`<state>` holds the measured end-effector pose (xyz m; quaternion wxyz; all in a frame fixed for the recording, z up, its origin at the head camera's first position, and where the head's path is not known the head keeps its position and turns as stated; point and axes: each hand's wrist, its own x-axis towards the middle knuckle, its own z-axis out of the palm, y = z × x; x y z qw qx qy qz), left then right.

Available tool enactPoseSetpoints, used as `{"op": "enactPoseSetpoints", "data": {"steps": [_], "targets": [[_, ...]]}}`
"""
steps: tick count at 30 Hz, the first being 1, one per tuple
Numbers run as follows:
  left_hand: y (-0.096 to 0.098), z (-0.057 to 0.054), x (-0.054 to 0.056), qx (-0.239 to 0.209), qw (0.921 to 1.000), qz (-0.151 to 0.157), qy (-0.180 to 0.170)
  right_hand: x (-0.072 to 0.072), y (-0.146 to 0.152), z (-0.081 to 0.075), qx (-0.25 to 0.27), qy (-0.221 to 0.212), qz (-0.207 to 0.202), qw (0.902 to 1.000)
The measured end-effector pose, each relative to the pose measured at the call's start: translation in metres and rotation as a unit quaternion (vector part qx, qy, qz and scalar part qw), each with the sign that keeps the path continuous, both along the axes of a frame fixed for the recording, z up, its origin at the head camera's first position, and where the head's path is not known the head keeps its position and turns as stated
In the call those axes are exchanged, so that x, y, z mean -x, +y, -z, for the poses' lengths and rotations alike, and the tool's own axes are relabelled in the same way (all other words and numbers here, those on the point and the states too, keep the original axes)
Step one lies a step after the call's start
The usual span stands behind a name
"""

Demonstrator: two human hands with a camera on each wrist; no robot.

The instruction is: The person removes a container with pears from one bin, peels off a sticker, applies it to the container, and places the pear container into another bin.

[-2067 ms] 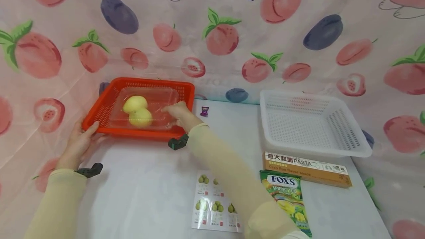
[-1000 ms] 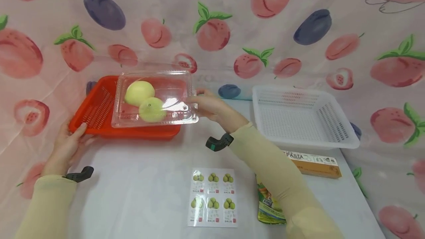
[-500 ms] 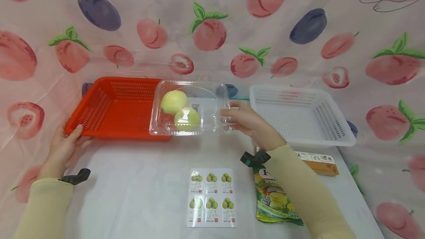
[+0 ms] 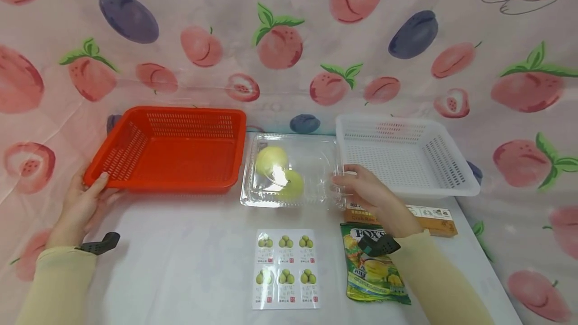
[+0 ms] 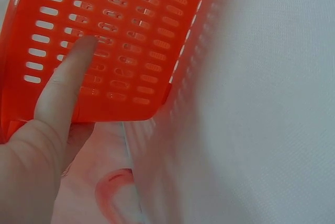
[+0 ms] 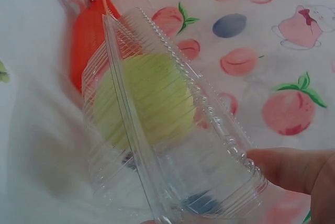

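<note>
My left hand grips the front left corner of the red plastic basket; in the left wrist view a finger lies against its slotted wall. My right hand pinches the right edge of a clear lidded plastic box. Two pale yellow-green round fruits, one behind the other, lie in the box's left half. The box is between the red basket and the white basket. Whether its base touches the table I cannot tell. In the right wrist view my thumb presses the box's ribbed edge.
A white slotted basket stands at the right. In front of it lie a pasta box, partly behind my right hand, and a green Fox's candy bag. A sheet of fruit stickers lies front centre. A fruit-patterned curtain hangs behind.
My right hand has lifted the clear box with the fruits out of the red basket, carried it right, and lowered it beside that basket. My left hand keeps its hold on the red basket.
</note>
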<state>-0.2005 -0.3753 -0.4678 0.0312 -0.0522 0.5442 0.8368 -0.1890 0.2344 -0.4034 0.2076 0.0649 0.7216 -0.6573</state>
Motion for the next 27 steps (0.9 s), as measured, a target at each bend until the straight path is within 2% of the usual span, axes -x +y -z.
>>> {"op": "enactPoseSetpoints", "data": {"steps": [5, 12, 14, 17, 23, 27], "targets": [[0.0, 0.001, 0.0, -0.031, 0.9995, -0.002, 0.002, -0.011, 0.007, 0.015, 0.019, -0.008, -0.001, 0.9998], [-0.001, 0.002, 0.0, -0.01, 0.9999, 0.001, 0.005, -0.022, 0.004, 0.028, 0.038, -0.011, 0.009, 0.9992], [-0.002, 0.002, 0.0, 0.003, 1.0, 0.001, 0.008, -0.024, 0.002, 0.031, 0.036, -0.008, 0.013, 0.9993], [-0.001, 0.001, 0.0, -0.002, 0.9999, 0.005, 0.012, -0.026, 0.0, 0.035, 0.028, -0.003, 0.013, 0.9995], [0.0, 0.001, 0.0, -0.04, 0.9991, 0.002, 0.016, -0.027, -0.007, 0.047, 0.039, -0.002, 0.015, 0.9991], [0.001, 0.001, 0.0, -0.049, 0.9984, 0.002, 0.029, -0.025, -0.009, 0.055, 0.036, -0.005, 0.027, 0.999]]}}
